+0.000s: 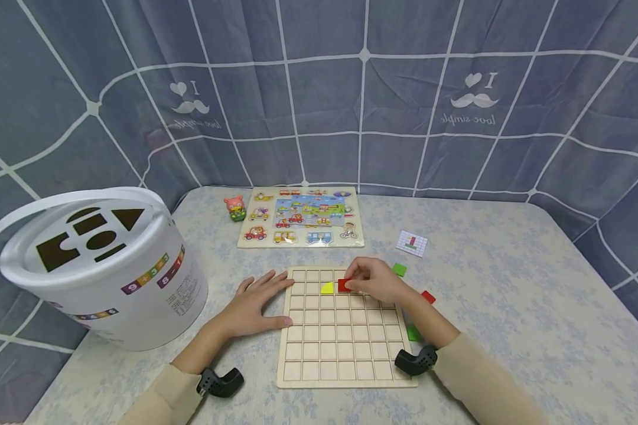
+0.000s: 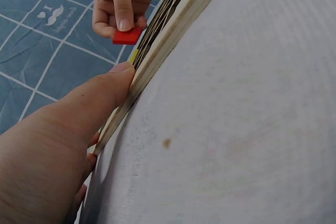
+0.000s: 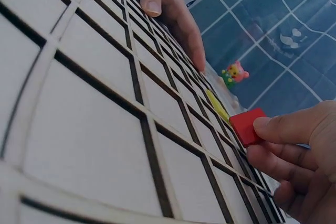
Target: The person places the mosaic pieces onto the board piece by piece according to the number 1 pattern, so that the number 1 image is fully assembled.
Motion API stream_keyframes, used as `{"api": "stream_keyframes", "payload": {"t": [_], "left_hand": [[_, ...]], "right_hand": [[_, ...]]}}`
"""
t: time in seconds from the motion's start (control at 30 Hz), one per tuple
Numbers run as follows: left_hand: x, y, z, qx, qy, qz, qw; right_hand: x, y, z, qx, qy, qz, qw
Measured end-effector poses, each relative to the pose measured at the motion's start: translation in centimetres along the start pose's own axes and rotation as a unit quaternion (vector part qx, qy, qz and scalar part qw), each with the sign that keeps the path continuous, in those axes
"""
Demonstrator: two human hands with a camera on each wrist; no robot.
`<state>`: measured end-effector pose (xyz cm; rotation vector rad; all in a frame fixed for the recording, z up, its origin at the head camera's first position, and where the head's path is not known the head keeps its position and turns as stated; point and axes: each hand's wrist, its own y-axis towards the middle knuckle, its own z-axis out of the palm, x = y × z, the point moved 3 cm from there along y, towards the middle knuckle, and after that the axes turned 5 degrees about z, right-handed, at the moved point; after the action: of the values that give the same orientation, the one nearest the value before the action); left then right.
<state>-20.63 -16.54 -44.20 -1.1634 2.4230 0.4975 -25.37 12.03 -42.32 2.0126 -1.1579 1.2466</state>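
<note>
A wooden grid board (image 1: 340, 348) lies on the table in front of me. My right hand (image 1: 374, 281) pinches a red square tile (image 1: 343, 285) over the board's second row, next to a yellow tile (image 1: 326, 288) lying in a cell. The red tile (image 3: 247, 125) shows between thumb and fingers in the right wrist view, and again as the red tile (image 2: 126, 36) in the left wrist view. My left hand (image 1: 257, 301) lies flat on the table, its thumb (image 2: 100, 98) and fingers against the board's left edge (image 2: 157, 51).
A white shape-sorter bucket (image 1: 101, 265) stands at the left. A vehicle puzzle board (image 1: 300, 217), a small toy figure (image 1: 235, 208) and a pattern card (image 1: 412, 243) lie farther back. Loose green tiles (image 1: 399, 270) (image 1: 414, 334) and a red tile (image 1: 428, 297) sit right of the board.
</note>
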Motion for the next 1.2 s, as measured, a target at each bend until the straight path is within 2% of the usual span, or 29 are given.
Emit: {"api": "stream_keyframes", "payload": {"t": [0.57,1.2], "left_hand": [[-0.05,0.01,-0.13,0.001,-0.001,-0.002,1.0000],[-0.11,0.04,-0.13,-0.002,-0.001,-0.004,1.0000]], "right_hand": [[-0.26,0.33,0.73,-0.014,-0.029,0.007,0.999],[-0.06,-0.05,0.78,-0.030,-0.093,0.013,0.995]]}}
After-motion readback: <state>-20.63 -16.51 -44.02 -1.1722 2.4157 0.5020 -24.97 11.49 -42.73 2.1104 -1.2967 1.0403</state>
